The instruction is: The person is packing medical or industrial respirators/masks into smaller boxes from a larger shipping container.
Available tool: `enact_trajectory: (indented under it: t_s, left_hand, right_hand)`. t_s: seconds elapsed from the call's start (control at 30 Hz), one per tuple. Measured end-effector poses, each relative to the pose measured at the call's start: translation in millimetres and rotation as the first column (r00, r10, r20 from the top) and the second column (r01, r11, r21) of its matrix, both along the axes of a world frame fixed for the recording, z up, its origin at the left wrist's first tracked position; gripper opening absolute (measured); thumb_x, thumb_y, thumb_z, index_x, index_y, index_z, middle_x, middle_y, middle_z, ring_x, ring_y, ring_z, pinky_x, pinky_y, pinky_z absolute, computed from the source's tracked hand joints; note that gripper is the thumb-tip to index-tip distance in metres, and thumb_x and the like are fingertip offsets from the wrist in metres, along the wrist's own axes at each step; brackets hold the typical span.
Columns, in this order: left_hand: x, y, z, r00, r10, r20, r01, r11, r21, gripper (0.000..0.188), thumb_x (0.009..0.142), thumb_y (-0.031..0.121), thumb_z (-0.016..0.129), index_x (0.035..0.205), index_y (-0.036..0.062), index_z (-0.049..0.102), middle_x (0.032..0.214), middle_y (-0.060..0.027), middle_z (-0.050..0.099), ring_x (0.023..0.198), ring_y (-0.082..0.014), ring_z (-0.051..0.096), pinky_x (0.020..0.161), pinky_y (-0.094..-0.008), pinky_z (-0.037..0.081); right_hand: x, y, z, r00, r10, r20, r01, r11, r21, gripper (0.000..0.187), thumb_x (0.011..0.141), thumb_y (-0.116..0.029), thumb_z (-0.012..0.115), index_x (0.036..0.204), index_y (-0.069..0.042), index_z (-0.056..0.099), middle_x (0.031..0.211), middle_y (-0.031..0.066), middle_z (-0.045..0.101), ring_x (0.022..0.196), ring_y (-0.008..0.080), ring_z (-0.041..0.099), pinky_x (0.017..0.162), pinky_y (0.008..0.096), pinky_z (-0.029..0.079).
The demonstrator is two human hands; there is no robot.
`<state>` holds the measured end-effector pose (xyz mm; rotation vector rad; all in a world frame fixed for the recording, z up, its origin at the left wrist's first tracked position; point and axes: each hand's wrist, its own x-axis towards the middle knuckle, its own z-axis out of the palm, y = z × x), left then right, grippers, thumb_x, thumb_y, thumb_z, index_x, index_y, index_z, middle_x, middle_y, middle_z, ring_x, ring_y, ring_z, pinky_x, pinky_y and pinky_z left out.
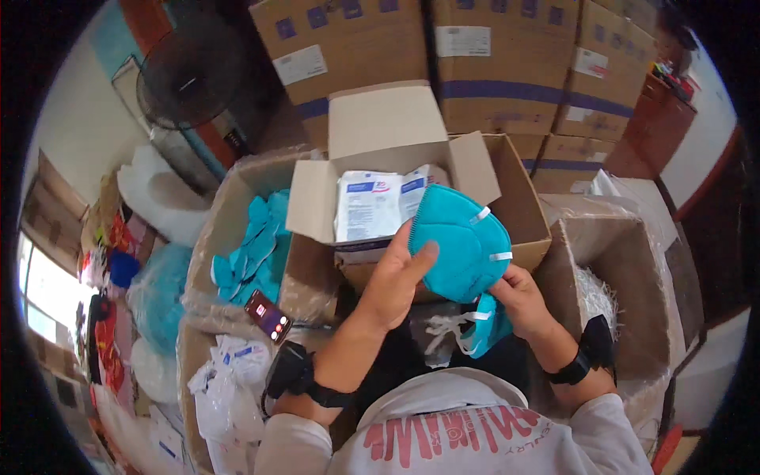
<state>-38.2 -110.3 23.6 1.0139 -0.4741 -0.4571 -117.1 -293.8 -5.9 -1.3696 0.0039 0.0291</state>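
A teal cup-shaped face mask (pixel 461 241) is held up in front of me, with white tabs along its right edge. My left hand (pixel 398 279) grips its left edge, thumb on the front face. At the lower right edge, my right hand (pixel 518 299) is closed on the mask in a pinch. Just below it hangs a second teal mask (pixel 492 331) with loose white straps; whether my right fingers hold that one too is hard to see. Behind the masks stands an open carton (pixel 382 127) containing white printed packets (pixel 367 207).
To the left, a plastic-lined box (pixel 202 237) holds several teal mask pieces (pixel 257 245). A phone (pixel 267 317) rests near its front, above white packets (pixel 233 380). On the right, another box (pixel 625 317) contains white straps (pixel 595 301). Tall cartons (pixel 507 67) and a fan (pixel 190 75) stand behind.
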Motion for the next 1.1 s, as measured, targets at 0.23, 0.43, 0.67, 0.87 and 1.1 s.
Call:
enact_trajectory:
  t_s: [0.23,0.43,0.67,0.87,1.1]
  left_hand:
    - [21,-13,-25,0.954,0.252,0.165,-0.284,0.936,0.211,0.032,0.091,0.021,0.048,0.116,0.0015,0.049,0.105,-0.0077,0.056,0.095,-0.0116,0.051,0.085,-0.0268,0.04]
    - [29,5,-30,0.903,0.137,0.406,-0.351,0.78,0.518,0.036,0.09,0.024,0.05,0.117,0.0003,0.047,0.102,-0.0085,0.057,0.092,-0.0116,0.051,0.082,-0.0255,0.041]
    - [35,1,-30,0.984,0.086,0.158,-0.148,0.885,0.441,0.035,0.089,0.023,0.052,0.116,0.0018,0.048,0.097,-0.0054,0.057,0.089,-0.011,0.051,0.079,-0.0253,0.042]
    - [11,-15,-24,0.97,-0.122,0.212,0.003,0.873,0.487,0.039,0.087,0.024,0.055,0.118,0.0032,0.046,0.104,-0.0087,0.055,0.093,-0.0145,0.052,0.082,-0.0289,0.042]
    - [20,-17,-27,0.972,0.107,0.211,-0.197,0.86,0.47,0.04,0.087,0.021,0.056,0.12,0.0024,0.044,0.106,-0.0078,0.055,0.096,-0.0136,0.051,0.084,-0.0285,0.042]
  right_hand:
    - [-12,-32,-2,0.96,-0.28,-0.021,0.281,0.959,0.034,0.036,0.09,-0.017,0.049,0.123,-0.005,0.043,0.106,0.0038,0.052,0.096,0.0092,0.047,0.084,0.0233,0.038]
    - [-4,-52,20,0.998,-0.046,0.053,0.052,0.992,-0.119,0.04,0.087,-0.013,0.055,0.123,-0.005,0.039,0.105,0.0034,0.052,0.094,0.0092,0.05,0.083,0.0238,0.04]
    - [18,-32,31,0.995,0.03,0.09,-0.003,0.956,-0.292,0.025,0.086,-0.015,0.057,0.108,-0.002,0.055,0.098,0.0044,0.06,0.094,0.0109,0.052,0.082,0.0273,0.042]
    - [33,-25,28,0.945,0.137,0.296,0.053,0.832,-0.553,0.033,0.085,-0.015,0.058,0.114,-0.002,0.05,0.103,0.0084,0.058,0.096,0.0159,0.053,0.084,0.0307,0.042]
    - [36,-26,15,0.993,0.025,0.114,0.005,0.965,-0.262,0.036,0.084,-0.016,0.059,0.115,-0.002,0.047,0.101,0.008,0.056,0.096,0.0135,0.053,0.083,0.0289,0.043]
